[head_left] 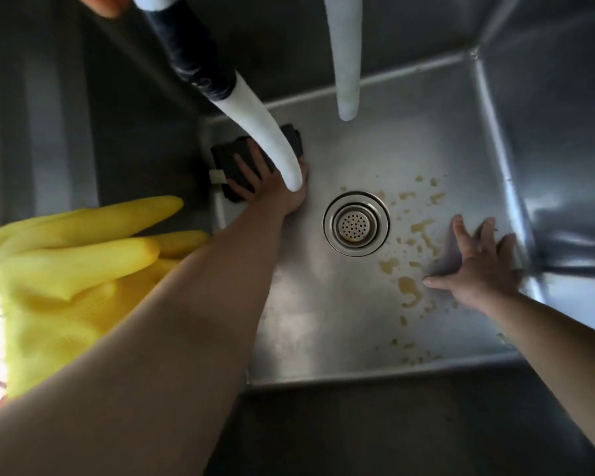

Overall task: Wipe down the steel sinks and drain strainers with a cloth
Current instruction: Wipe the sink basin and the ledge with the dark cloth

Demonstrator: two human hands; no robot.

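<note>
Deep steel sink (323, 331), brushed finish, dull grey with soft reflections on its walls. The drain strainer (356, 224) sits near the middle of the basin floor: a round polished ring around a perforated cup, with a brownish tint at the cup's near edge. Yellow-brown liquid stains (423, 231) are spattered over the floor to the right of the strainer and toward the near wall; the floor to the left of the strainer looks free of them.

The cloth (232, 159) is dark, almost black, folded into a thick pad with a small pale tag at its left edge. It lies on the floor in the far-left corner of the basin, left of the strainer. The left hand (272, 187) presses flat on top of it, fingers (246, 166) spread over the pad rather than curled around it.

The right hand (478, 266) rests on the basin floor right of the strainer, close to the right wall, fingers wide apart and holding nothing.

Two white hoses (268, 128) hang over the basin, one with a black sleeve. A yellow rubber glove (73, 259) lies over the left rim, well left of the strainer.
</note>
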